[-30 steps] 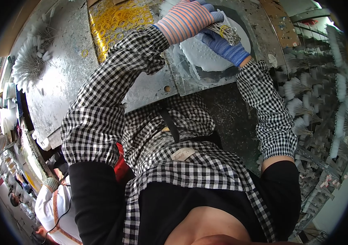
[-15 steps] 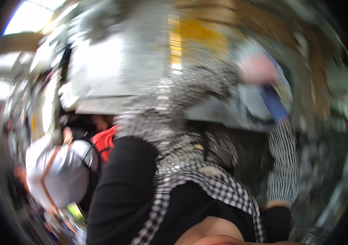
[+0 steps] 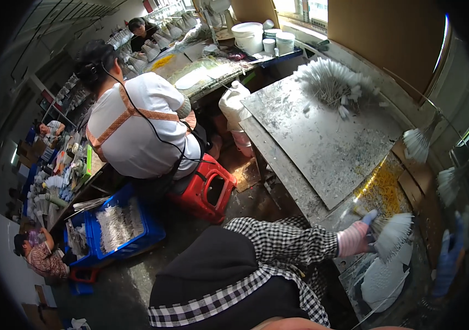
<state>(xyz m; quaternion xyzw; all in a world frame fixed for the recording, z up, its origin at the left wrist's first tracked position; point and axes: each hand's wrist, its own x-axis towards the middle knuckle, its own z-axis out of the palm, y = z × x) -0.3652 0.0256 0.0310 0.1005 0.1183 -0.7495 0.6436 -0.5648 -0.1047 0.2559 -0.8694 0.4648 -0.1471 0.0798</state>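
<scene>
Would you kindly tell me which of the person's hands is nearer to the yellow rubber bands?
Left. The left hand is just below and left of the yellow rubber bands in the picture; the blurred right hand is farther off, below and to the right.

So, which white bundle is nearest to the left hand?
The fanned bundle, held in the left hand; the pile and the upper-right bundles are farther away.

Count two gloved hands (image 3: 357, 236), one held bristle bundle (image 3: 395, 236), at least two hanging bundles (image 3: 419, 146), one bristle heap (image 3: 330, 82) on the near tabletop (image 3: 289, 135), one large bucket (image 3: 247, 38).
</scene>
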